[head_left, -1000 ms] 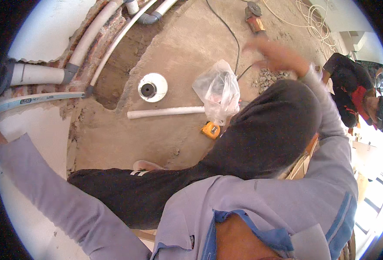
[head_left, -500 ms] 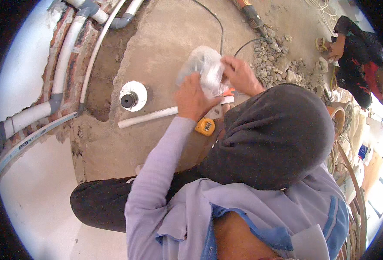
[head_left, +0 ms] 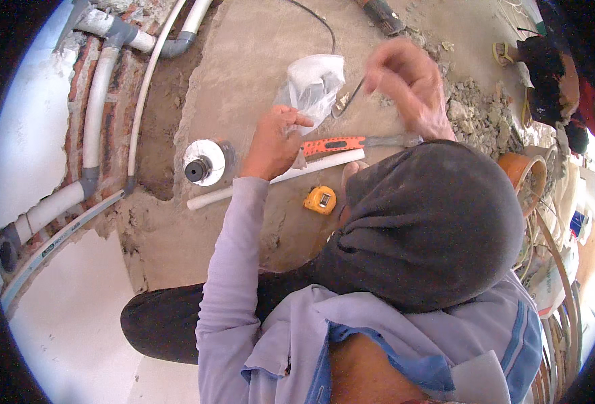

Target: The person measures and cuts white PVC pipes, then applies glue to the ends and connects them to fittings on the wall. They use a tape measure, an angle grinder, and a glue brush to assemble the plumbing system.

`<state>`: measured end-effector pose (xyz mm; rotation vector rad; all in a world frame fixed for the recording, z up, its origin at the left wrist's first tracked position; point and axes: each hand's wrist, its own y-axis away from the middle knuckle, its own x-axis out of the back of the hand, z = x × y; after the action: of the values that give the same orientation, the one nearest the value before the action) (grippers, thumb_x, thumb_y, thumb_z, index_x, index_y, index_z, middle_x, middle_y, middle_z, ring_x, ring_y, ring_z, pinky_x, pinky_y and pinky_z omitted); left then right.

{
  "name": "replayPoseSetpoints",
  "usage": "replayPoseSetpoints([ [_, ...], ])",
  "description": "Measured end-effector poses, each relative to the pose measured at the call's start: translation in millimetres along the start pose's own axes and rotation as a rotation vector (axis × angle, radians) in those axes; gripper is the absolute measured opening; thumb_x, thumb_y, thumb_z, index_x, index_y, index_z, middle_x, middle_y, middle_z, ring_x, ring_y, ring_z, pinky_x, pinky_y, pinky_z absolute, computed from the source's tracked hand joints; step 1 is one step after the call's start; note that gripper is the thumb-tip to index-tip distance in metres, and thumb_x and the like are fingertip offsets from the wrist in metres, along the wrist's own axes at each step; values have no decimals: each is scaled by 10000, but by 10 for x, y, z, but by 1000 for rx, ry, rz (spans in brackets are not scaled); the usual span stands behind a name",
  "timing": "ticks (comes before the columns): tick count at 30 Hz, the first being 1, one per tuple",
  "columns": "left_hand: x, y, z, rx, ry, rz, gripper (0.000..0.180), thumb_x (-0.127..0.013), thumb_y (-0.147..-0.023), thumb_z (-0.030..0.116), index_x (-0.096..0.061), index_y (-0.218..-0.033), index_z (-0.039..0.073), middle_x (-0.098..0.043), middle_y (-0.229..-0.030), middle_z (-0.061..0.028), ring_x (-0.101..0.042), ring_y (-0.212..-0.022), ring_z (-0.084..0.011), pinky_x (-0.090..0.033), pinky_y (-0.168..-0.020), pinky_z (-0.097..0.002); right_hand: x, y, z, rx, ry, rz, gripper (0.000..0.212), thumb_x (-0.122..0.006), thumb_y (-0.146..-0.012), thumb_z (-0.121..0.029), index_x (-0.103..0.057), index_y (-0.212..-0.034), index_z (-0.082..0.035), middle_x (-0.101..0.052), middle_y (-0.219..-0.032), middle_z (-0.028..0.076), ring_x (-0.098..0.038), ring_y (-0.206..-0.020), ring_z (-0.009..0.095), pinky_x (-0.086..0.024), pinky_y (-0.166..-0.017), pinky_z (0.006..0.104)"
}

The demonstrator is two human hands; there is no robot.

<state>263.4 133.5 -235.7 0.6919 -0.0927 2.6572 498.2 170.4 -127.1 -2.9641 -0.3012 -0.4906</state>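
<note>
My left hand (head_left: pixel 274 143) is closed on a clear plastic bag (head_left: pixel 318 87) with something whitish inside, held above the floor. My right hand (head_left: pixel 409 84) is raised to the right of the bag, apart from it. Its fingers look curled but are smeared by motion, so whether they hold anything is unclear. Below the bag lies a tool with an orange handle (head_left: pixel 331 145) and a greyish part reaching right. Beside it is a thin white pipe (head_left: pixel 210 198), partly hidden behind my left hand. Nearer my knees sits a yellow tape measure (head_left: pixel 320 200).
A round can with a black cap (head_left: pixel 195 171) stands left of the pipe. Grey and white pipes (head_left: pixel 97 101) run along the broken brick wall. Rubble (head_left: pixel 469 114) and an orange clay pipe (head_left: pixel 523 176) lie to the right. Another person (head_left: pixel 547 74) is at the far right.
My right hand has left the bag and moved up and right. My left hand has shifted left with the bag. The orange-handled tool has come into fuller view.
</note>
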Motion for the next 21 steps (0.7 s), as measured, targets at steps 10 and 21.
replayPoseSetpoints([
  [10, -11, -11, -161, 182, 159, 127, 265, -576, -853, 101, -660, -1087, 9, -627, -973, -121, -615, -982, -263, -476, -853, -379, -387, -173, 794, 80, 901, -610, 231, -548, -886, -175, -615, -1060, -39, -665, -890, 195, -654, -860, 371, -500, -735, 499],
  [21, -181, -109, -86, 385, -553, 111, 898, -692, -724, 54, -247, -1501, 130, -508, -1191, -222, -615, -1000, -407, -508, -845, -463, -414, -223, 954, 208, 859, -498, 1136, -839, -617, -142, -178, -1533, -255, -620, -1217, 143, -668, -896, 368, -554, -724, 458],
])
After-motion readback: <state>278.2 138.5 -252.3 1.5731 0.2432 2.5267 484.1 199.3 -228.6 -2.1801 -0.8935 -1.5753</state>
